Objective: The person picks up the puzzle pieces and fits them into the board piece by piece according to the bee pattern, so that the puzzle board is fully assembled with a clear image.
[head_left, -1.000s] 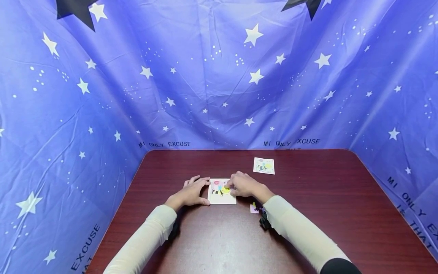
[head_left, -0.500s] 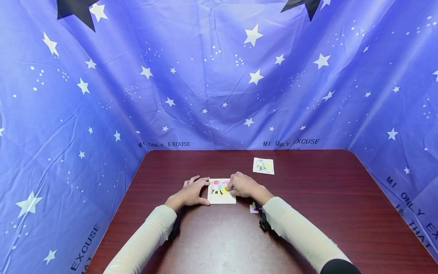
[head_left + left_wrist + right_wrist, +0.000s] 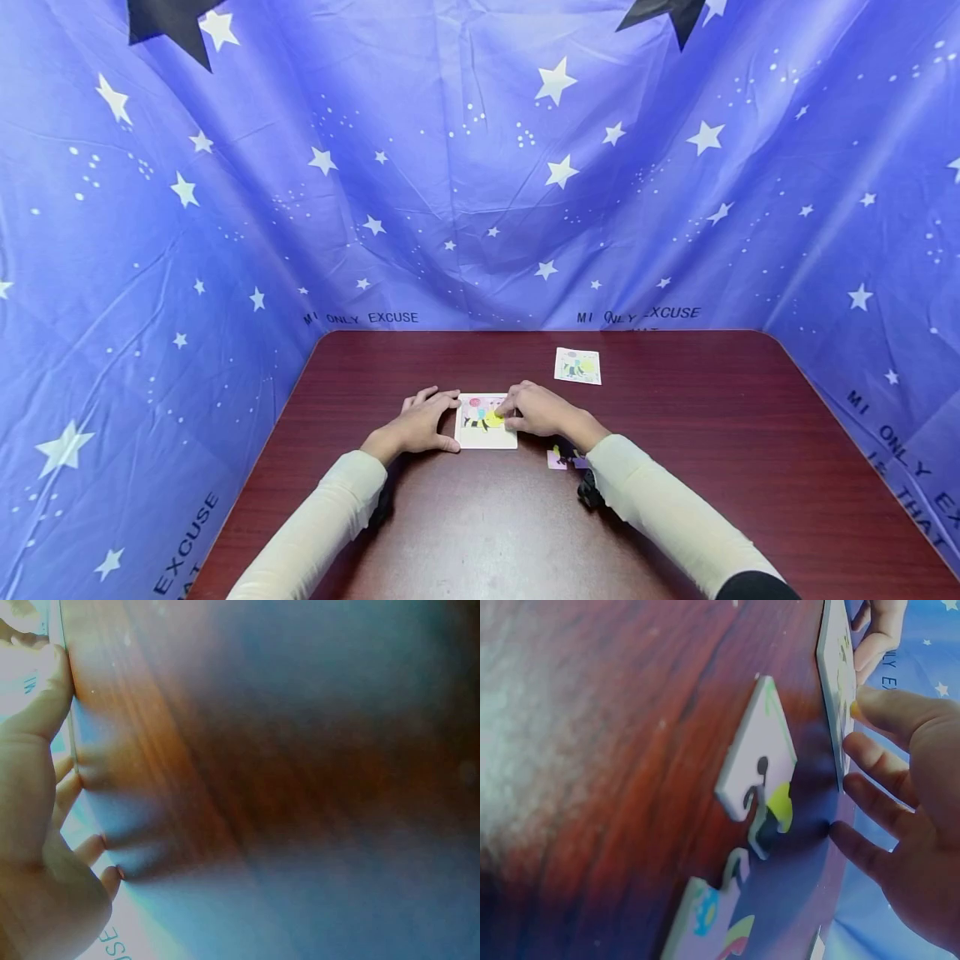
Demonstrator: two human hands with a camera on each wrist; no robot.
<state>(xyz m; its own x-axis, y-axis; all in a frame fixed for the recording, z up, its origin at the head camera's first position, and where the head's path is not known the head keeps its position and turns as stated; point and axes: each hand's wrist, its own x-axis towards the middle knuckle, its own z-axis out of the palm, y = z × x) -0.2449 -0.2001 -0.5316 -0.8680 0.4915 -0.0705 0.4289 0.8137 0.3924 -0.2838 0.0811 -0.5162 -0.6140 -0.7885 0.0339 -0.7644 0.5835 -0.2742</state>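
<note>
A pale square puzzle board [image 3: 480, 439] with a bee picture lies on the table between both hands. My left hand [image 3: 418, 422] rests at the board's left side, fingers at its far corner and thumb at its near corner. My right hand [image 3: 542, 410] is over the board's right side, pinching a yellow puzzle piece [image 3: 854, 710], which is mostly hidden by the fingers. Its other fingers spread along the board's edge in the right wrist view. Beside the right forearm lie a loose lilac puzzle piece [image 3: 759, 742] and another piece [image 3: 697, 922], partly cut off by the frame.
A square card [image 3: 577, 366] with a similar bee picture lies farther back to the right on the dark red table [image 3: 480, 517]. A blue star-printed curtain [image 3: 450, 167] hangs behind the table and on both sides.
The right hand's fingers have shifted slightly over the yellow part of the picture, and its forearm has moved a little, showing more of the loose pieces. The left hand stays in place.
</note>
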